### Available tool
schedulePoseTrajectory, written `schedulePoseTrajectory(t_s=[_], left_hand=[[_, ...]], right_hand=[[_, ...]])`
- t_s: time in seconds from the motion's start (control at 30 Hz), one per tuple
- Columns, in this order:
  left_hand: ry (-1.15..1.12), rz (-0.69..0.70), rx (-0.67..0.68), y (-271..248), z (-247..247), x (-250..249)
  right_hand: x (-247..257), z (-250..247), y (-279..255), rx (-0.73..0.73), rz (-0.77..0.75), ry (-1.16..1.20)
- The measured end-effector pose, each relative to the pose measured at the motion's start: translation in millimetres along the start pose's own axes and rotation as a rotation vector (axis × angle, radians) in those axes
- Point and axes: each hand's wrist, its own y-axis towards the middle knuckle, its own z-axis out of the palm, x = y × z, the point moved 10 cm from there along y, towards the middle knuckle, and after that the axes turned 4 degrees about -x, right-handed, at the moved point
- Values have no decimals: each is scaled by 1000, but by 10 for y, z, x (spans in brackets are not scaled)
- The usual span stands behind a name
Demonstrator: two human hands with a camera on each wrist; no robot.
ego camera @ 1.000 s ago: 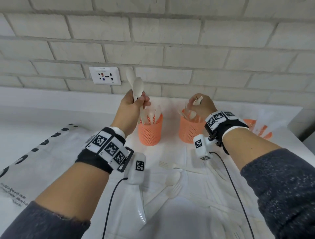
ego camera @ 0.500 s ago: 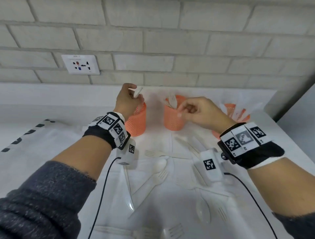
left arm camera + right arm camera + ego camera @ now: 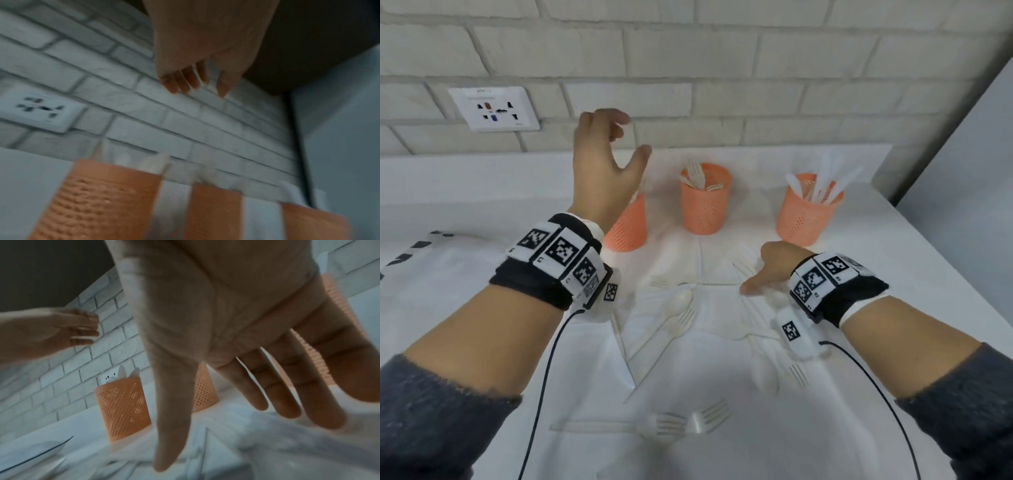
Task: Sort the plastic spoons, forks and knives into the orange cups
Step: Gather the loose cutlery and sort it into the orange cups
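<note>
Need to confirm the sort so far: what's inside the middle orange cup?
White plastic forks stand in the middle orange cup, tines up above its rim. Their lower parts are hidden by the cup wall, so the count and anything lying beneath stay unseen.

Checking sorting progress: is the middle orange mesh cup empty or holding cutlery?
Holding cutlery: white plastic forks stick up above the middle orange mesh cup's rim.

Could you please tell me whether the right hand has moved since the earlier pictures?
Yes. The right hand was up at the middle orange cup; now it is lower and nearer the person, fingers open over the cutlery on the table.
</note>
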Motion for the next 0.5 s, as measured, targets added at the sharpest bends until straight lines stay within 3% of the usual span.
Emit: schedulePoseTrajectory(t_s=[0.07,0.13,0.17,0.37,0.5], left_hand=[[74,113,284,-285,343,-179],[174,142,635,-721,746,-177],[213,156,741,-919,877,-161],[304,243,986,-1572,1510,-299],[435,320,1068,-1813,1851,-484]], right_hand=[[22,84,-69,17,4,-33],[69,130,-99,10,-8,-59],[83,151,-110,12,-13,-54],[-85,139,-246,-58,52,24],[-80,190,-330,-50,-1,98]])
